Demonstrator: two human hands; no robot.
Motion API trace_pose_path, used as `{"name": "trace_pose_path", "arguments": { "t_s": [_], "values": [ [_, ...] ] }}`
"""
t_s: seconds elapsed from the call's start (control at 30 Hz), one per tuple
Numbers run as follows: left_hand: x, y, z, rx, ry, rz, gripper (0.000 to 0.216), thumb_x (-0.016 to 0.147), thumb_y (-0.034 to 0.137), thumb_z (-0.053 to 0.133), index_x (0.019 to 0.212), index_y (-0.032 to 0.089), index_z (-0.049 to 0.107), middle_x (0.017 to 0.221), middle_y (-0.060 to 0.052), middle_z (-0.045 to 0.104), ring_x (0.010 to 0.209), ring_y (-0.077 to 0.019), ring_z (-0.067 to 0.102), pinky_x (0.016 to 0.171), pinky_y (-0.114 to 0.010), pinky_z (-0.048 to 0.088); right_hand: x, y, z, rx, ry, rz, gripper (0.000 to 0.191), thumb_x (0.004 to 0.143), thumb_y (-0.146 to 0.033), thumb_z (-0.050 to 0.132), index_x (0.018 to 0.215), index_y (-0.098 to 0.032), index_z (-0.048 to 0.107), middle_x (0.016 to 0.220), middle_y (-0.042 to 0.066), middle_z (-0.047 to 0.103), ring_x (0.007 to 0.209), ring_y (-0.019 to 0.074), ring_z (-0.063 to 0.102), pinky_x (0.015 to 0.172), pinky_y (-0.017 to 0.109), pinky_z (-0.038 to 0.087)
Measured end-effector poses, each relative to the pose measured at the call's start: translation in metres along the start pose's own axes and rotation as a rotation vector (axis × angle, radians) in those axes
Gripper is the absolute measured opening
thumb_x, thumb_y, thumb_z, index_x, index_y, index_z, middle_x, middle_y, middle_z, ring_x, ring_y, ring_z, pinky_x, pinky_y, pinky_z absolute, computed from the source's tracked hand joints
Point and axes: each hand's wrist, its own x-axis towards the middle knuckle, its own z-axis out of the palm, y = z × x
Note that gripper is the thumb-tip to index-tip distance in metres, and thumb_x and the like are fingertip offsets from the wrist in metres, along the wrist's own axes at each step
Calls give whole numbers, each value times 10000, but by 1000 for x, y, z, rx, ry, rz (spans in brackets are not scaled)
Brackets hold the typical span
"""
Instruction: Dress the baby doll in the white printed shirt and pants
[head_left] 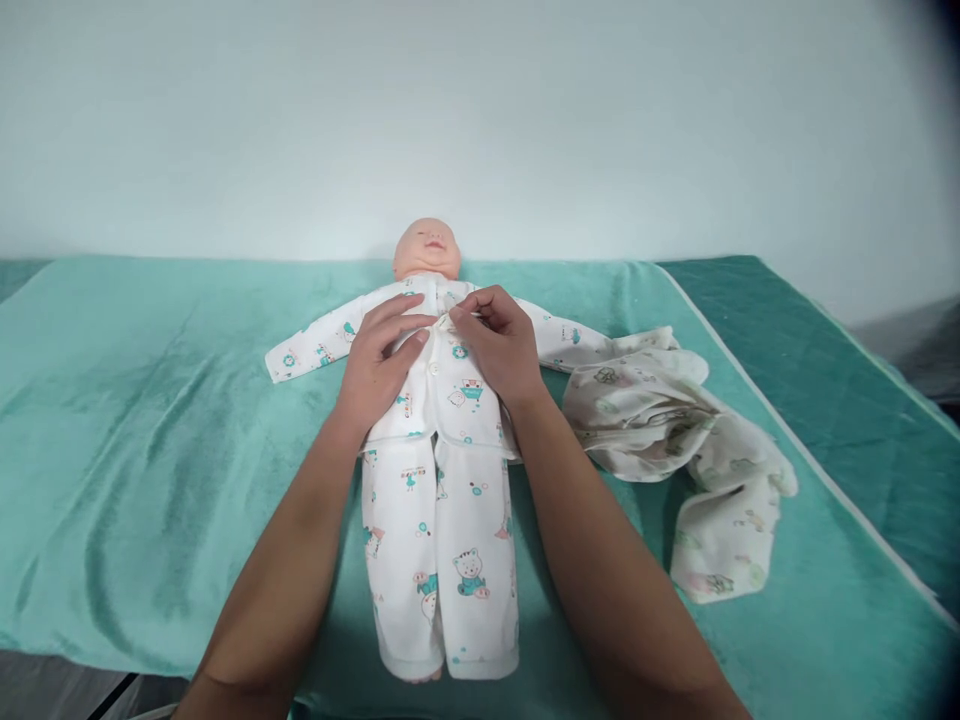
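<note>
A baby doll (429, 248) lies on its back, dressed in a white printed jacket (469, 400) and matching trousers (476, 520). Over the chest, my right hand (496, 335) pinches the jacket's front edge between thumb and fingers, close to the middle opening. My left hand (386, 355) rests on the other side of the chest, fingers spread, with a fingertip near that same edge. One button (433, 369) shows below the hands. The spot between my right thumb and fingers is partly hidden.
A crumpled printed cloth (652, 420) lies right of the doll, touching the end of its sleeve. The green cover (187, 450) spreads under everything, with a white seam (780, 430) and darker green strip at right. A pale wall (480, 120) rises behind.
</note>
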Motion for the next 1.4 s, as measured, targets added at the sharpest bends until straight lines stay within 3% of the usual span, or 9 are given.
{"name": "trace_pose_path", "arguments": {
  "t_s": [0.27,0.53,0.7,0.83,0.93,1.1,1.4],
  "values": [
    [1,3,-4,28,-46,57,181,968,254,595,1015,299,764,1449,-9,646,1437,-221,515,1250,-503,385,-1,3,-2,92,-38,0,430,819,-656,743,812,-264,566,723,-30,545,646,141,482,655,314,445],
    [0,6,-21,110,-318,165,150,976,380,624,995,309,754,1594,18,515,1580,-268,310,1308,-553,258,-2,0,-1,135,117,-30,389,876,-631,690,867,-278,526,798,-14,597,747,164,575,777,336,508],
    [2,2,-32,69,-436,176,166,975,425,628,965,291,725,1654,41,430,1619,-259,214,1327,-554,203,-6,-9,0,131,18,-68,388,912,-623,659,889,-272,496,779,-23,637,751,157,606,756,316,500],
    [3,0,-34,26,-455,165,194,984,437,610,979,271,711,1664,20,414,1624,-255,193,1329,-541,201,-16,-22,1,-4,-176,-84,330,972,-572,606,928,-248,564,791,-14,659,721,142,583,688,297,451],
    [3,1,-34,18,-464,135,203,984,447,602,981,277,714,1668,33,405,1628,-262,177,1326,-551,201,-21,-32,2,-141,-235,-134,297,1003,-512,578,910,-231,602,729,-26,600,657,125,509,639,292,388],
    [3,1,-35,14,-477,139,216,1000,434,568,999,279,718,1668,30,406,1629,-259,173,1330,-551,188,-20,-35,2,-63,-262,-28,270,969,-481,631,867,-231,614,605,-66,458,544,100,351,546,278,279],
    [3,-1,-35,57,-479,157,210,1003,432,562,1030,292,716,1675,42,394,1631,-246,166,1331,-533,198,-16,-28,-1,91,-223,60,299,906,-529,704,844,-242,647,631,-44,510,522,100,364,499,261,282]
  ]
}}
